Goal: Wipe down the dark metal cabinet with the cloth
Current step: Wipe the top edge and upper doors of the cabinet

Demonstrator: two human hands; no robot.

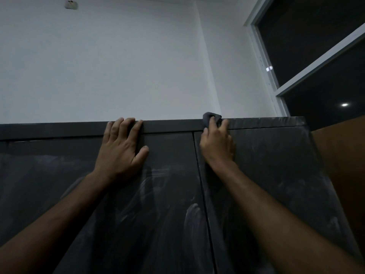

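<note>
Head view, looking up along the front of the dark metal cabinet (256, 155). The right hand (217, 143) grips a bunched grey cloth (211, 116) at the cabinet's top edge, just right of the seam between the two doors; its fingers (225, 123) are curled round the cloth, pressing it onto the rim. The left hand (120, 147) holds nothing — its fingers are straight and spread, palm flat on the left door (59, 194), fingertips hooked over the top rail. Progress, as judged: early to middle. Pale dusty smears cover both doors, and the rail to the right of the cloth looks grey with dust, while the rail to its left appears darker and cleaner — so most of the front seems left to wipe. Count: one cabinet, two doors, one cloth, two hands. Behind stand a white wall (118, 66) and, far right, a dark window (316, 46).
</note>
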